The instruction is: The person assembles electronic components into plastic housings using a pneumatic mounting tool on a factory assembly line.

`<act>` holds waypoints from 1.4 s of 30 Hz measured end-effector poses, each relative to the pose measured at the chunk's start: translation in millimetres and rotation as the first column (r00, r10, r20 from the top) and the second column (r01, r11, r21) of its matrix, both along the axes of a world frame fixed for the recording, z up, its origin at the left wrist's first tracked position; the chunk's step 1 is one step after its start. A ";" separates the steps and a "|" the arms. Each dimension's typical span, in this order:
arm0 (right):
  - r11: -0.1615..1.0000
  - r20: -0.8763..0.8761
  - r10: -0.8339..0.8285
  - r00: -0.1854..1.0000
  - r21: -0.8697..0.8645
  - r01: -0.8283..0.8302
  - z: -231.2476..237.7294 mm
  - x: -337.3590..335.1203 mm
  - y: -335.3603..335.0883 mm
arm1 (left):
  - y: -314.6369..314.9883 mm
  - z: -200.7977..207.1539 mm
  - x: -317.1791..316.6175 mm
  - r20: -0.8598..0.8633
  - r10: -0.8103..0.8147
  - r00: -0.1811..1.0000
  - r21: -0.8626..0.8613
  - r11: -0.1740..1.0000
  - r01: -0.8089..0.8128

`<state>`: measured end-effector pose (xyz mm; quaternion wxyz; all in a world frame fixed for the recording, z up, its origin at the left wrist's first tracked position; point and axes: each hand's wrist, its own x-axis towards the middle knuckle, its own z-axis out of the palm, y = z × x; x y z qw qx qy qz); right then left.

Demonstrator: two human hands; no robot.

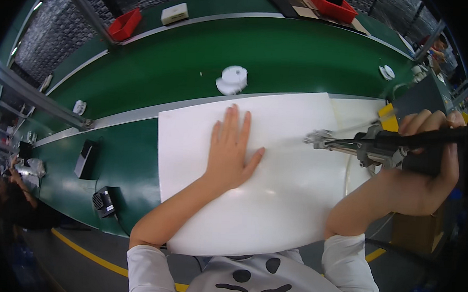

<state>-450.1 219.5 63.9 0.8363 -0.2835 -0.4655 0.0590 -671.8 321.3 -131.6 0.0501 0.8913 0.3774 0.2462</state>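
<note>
My left hand (pixel 229 153) lies flat with its fingers spread on a large white sheet (pixel 284 201), which covers the bench in front of me and reaches toward my body. At the right, my right hand (pixel 430 135) has its fingers wrapped round a metal hand tool with a black hose or cable (pixel 374 145). The tool's silvery tip points left, over the right part of the sheet. Its exact kind is unclear, and the grip is partly hidden behind the dark hose.
A white round part (pixel 234 80), blurred, is on the green belt (pixel 169 71) beyond the sheet. To the left are a black box (pixel 86 159) and a black device with a cable (pixel 104 201). Red bins (pixel 125 24) stand on the far shelf. Another person (pixel 22 193) works at far left.
</note>
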 end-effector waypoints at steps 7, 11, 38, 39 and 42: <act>0.885 0.242 -0.423 0.873 -0.094 0.455 -23.5 -10.4 19.2 | -0.9 -5.7 -14.3 0.013 0.002 1.000 -0.125 0.992 0.000; 0.855 0.226 -0.461 0.858 -0.147 0.498 -17.7 -15.9 14.7 | -0.1 -6.5 -9.0 0.053 -0.034 0.998 -0.107 0.993 0.040; 0.979 0.033 -0.104 0.994 -0.171 0.108 -35.1 9.0 11.1 | 299.5 31.9 -405.6 -0.218 0.882 0.418 0.202 0.460 -0.865; 0.866 0.217 -0.482 0.849 -0.031 0.500 -56.2 24.0 3.9 | 305.4 28.5 -415.0 -0.204 0.891 0.407 0.151 0.439 -0.886; 0.240 0.563 -0.824 0.057 0.256 0.937 -74.1 52.1 -12.4 | 309.8 26.4 -420.3 -0.241 0.896 0.374 0.118 0.409 -0.905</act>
